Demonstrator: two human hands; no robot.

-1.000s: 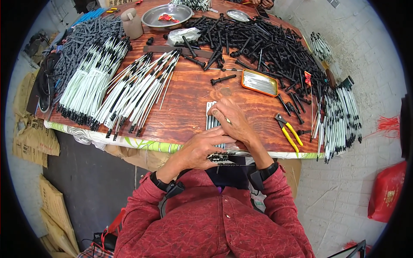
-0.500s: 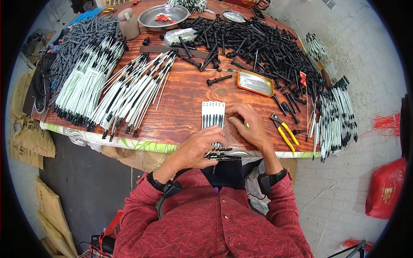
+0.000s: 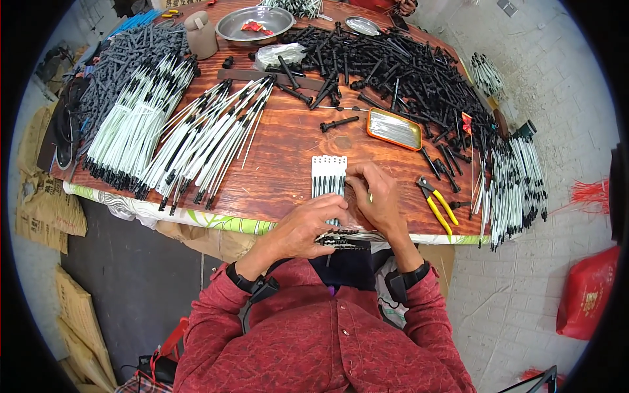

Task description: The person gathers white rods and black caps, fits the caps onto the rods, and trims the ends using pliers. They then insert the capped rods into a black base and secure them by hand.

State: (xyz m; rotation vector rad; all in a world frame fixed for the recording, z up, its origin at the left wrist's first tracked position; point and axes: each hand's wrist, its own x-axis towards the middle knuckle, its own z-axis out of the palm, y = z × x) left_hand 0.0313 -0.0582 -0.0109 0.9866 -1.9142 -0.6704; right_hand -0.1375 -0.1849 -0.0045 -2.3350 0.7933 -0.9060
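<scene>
A row of flat white strips lies side by side near the table's front edge, small holes at the far ends and dark lines along them. My left hand is closed over their near part. Thin pale rods with black ends stick out beneath that hand toward me. Right beside the strips, my right hand has its thumb and fingertips pinched together; what they hold, if anything, is too small to make out. Yellow-handled pliers lie to the right of it.
An orange-rimmed tin of thin silver pins sits beyond my right hand, before a heap of black plastic parts. Bundles of white rods lie left, more rods right. Farther back are a metal bowl and a beige flask.
The whole view has shifted slightly. Both hands stay by the strips, and the right hand's fingers have moved only a little.
</scene>
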